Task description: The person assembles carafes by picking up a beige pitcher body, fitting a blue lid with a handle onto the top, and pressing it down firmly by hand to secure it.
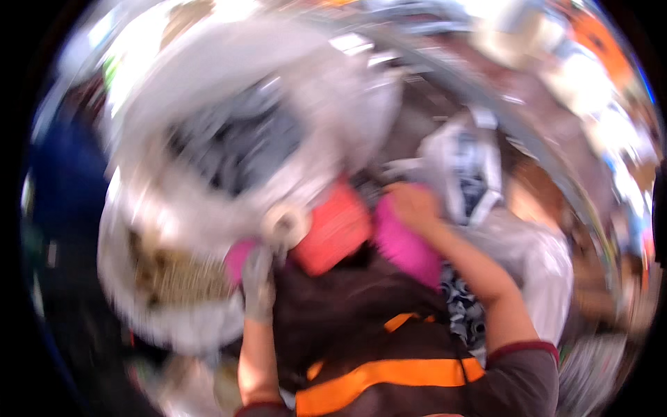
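Motion smears the whole picture. My left hand (258, 281), in a pale grey glove, is closed beside a small magenta piece (240, 260) that it seems to hold. On the right, my right hand (413, 207) is closed over the top of a larger magenta piece (411, 247) that looks like cloth and hangs against my dark apron. Between the hands lies a coral-red piece (335, 226), its kind too blurred to tell. A pale ring-shaped thing (285, 226), like a roll of tape, sits at its left edge, close to my left hand.
A big white sack (347, 104) with grey material (243, 139) inside stands ahead on the left. Nearer, another white sack (184, 323) holds tan material (184, 274). To the right is a whitish bag (535, 254) with black-and-white patterned contents. A curved grey edge (528, 121) runs beyond it.
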`<state>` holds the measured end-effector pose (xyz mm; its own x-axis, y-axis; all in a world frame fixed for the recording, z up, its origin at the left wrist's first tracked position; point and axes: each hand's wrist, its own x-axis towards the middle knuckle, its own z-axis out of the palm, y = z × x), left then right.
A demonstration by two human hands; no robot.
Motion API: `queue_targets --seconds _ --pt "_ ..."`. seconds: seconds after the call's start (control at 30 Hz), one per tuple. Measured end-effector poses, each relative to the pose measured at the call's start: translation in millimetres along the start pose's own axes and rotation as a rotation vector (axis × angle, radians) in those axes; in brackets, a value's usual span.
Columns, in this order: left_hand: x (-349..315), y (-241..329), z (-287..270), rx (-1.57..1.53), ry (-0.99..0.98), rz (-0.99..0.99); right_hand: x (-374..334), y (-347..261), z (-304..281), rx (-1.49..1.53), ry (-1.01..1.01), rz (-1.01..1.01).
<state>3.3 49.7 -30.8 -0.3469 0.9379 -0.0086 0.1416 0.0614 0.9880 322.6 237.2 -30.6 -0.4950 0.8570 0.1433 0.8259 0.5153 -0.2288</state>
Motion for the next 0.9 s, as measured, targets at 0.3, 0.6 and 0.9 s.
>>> queue_targets --seconds 0.3,0.6,0.9 --pt "-231.4 -69.1 -304.5 0.993 1.06 -0.29 -14.5 8.3 13.8 0.23 0.068 -0.055" --pt "-355.4 -188.9 -179.3 0.834 0.008 -1.109 -3.1 27.5 6.0 0.17 0.01 -0.099" --pt "-485.8 -182.7 -258.9 1.2 -0.234 -1.524 0.3 9.2 11.5 0.289 -0.011 -0.111"
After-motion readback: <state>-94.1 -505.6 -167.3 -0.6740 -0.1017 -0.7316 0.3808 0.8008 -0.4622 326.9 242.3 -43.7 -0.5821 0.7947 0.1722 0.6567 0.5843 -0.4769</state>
